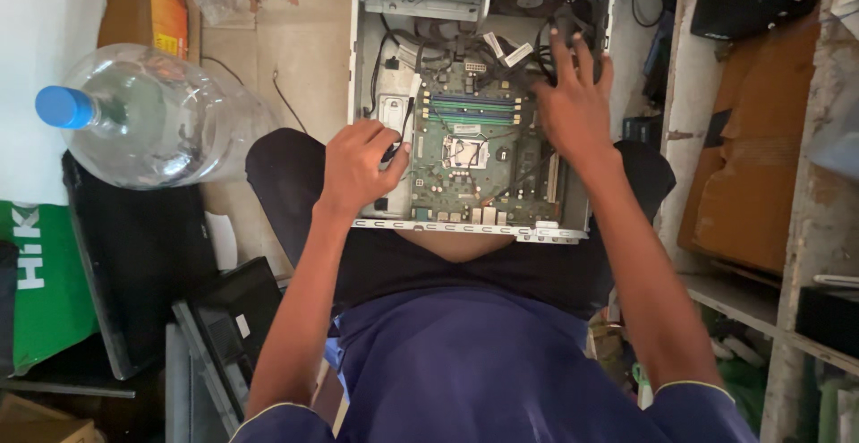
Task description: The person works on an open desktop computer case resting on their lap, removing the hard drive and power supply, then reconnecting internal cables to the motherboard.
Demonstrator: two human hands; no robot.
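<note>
Computer case (465, 228): is lying open across the person's lap, motherboard (474, 143) facing up.
Left hand (358, 167): is closing around a black cable by the board's left edge.
Right hand (573, 103): is spreading open, fingers pressing into dark cables.
Handling: case seems heavy and stiff, board fragile; better holding the metal rim.

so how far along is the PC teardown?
Done: computer case lies open, motherboard exposed, processor socket bare. In hand: left hand grips the case's left side, right hand reaches among black cables. Left: motherboard sits in the case.
</note>
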